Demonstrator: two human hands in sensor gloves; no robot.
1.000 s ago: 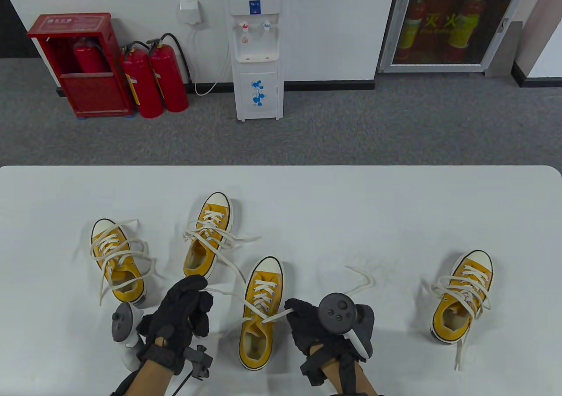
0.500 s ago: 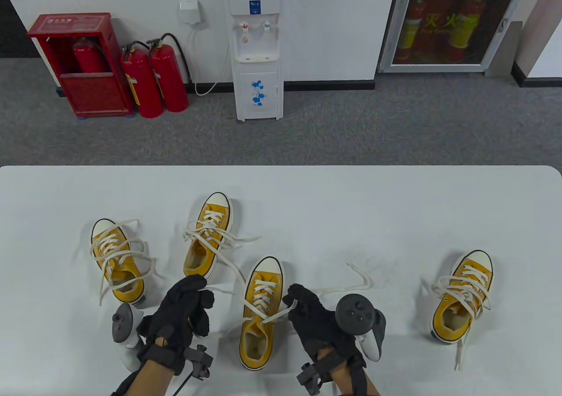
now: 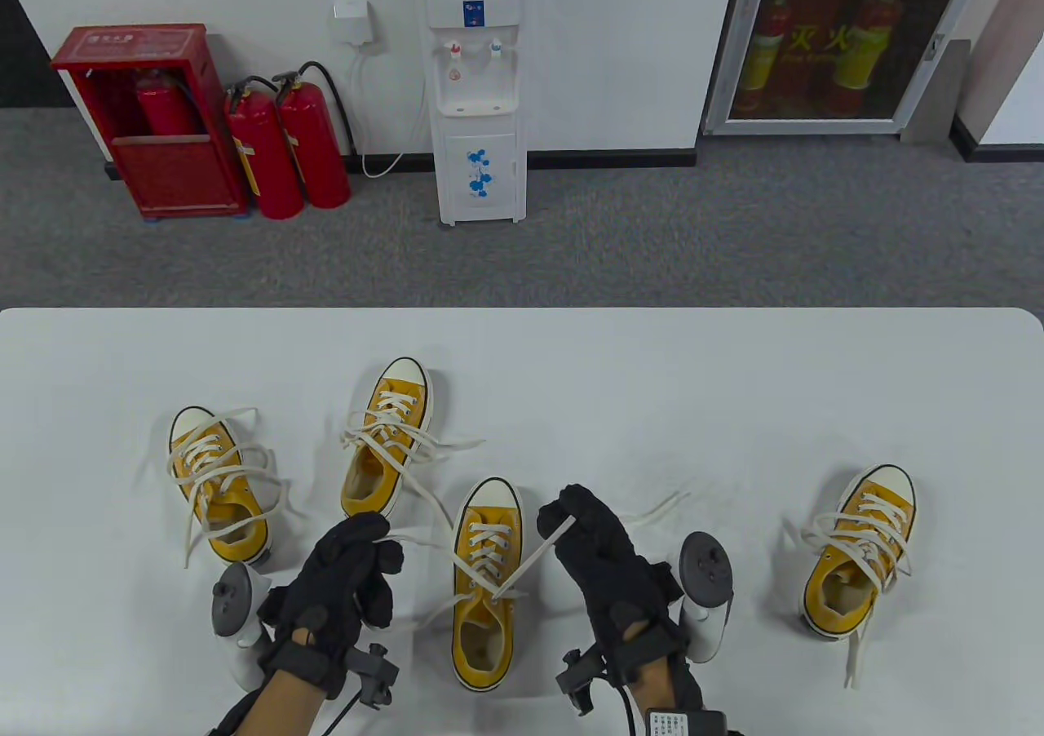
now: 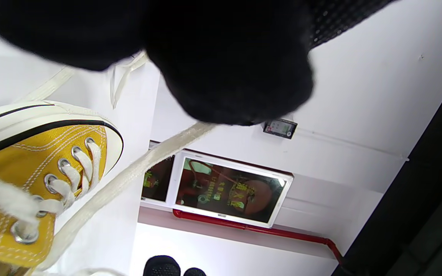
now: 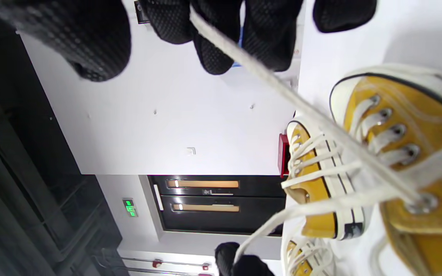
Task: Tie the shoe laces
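Note:
Four yellow canvas shoes with white laces lie on the white table (image 3: pixel 652 377). The middle shoe (image 3: pixel 485 581) sits between my hands, toe pointing away. My right hand (image 3: pixel 563 516) pinches one of its lace ends (image 3: pixel 534 560), drawn taut up from an upper eyelet. My left hand (image 3: pixel 379 544) grips the other lace end (image 3: pixel 412 536) at the shoe's left. In the right wrist view the fingers (image 5: pixel 221 38) hold the lace (image 5: pixel 282 92) above the shoe (image 5: pixel 409 153). The left wrist view shows a lace (image 4: pixel 129 176) running from under the glove (image 4: pixel 225 57) down beside the shoe (image 4: pixel 33 172).
Untied shoes lie at far left (image 3: pixel 216 487), left of centre (image 3: pixel 387 438) and at right (image 3: pixel 860 556), their laces spread loose on the table. Beyond the far table edge stand a water dispenser (image 3: pixel 477 91) and red fire extinguishers (image 3: pixel 285 148).
My right hand moved away from me and slightly right, lifting the lace taut; its tracker swung out to the right. The lace's loose tail slid in. My left hand barely moved.

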